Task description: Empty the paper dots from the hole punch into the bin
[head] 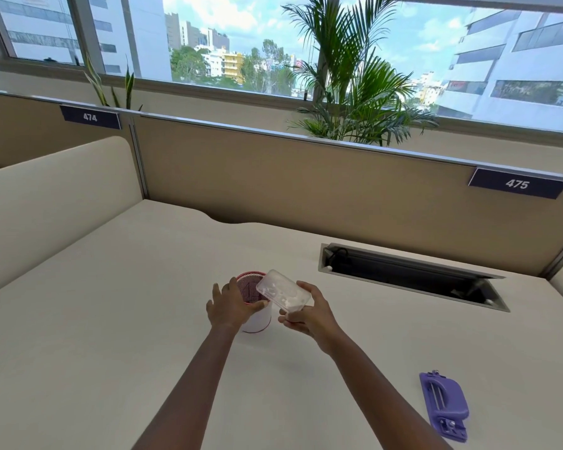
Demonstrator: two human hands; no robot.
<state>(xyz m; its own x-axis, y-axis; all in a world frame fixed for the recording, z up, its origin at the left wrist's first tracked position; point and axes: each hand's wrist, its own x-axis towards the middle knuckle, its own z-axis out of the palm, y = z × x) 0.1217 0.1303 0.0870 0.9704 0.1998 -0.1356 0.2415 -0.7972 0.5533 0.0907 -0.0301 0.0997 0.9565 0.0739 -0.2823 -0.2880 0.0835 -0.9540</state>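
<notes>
A small round bin (255, 323) with a red mesh inside and a pale outer wall stands on the cream desk (111, 336). My left hand (229, 305) grips its rim on the left side. In my right hand (306, 315) is a clear plastic tray (281, 292), the hole punch's base, with white paper dots in it. The tray is tilted, its far end over the bin's mouth. The purple hole punch (444, 405) lies upside down on the desk at the lower right, apart from both hands.
An open cable trough (410, 276) is set into the desk at the back right. A tan partition (306, 183) with labels 474 and 475 runs along the far edge. A cream side panel (56, 196) rises on the left.
</notes>
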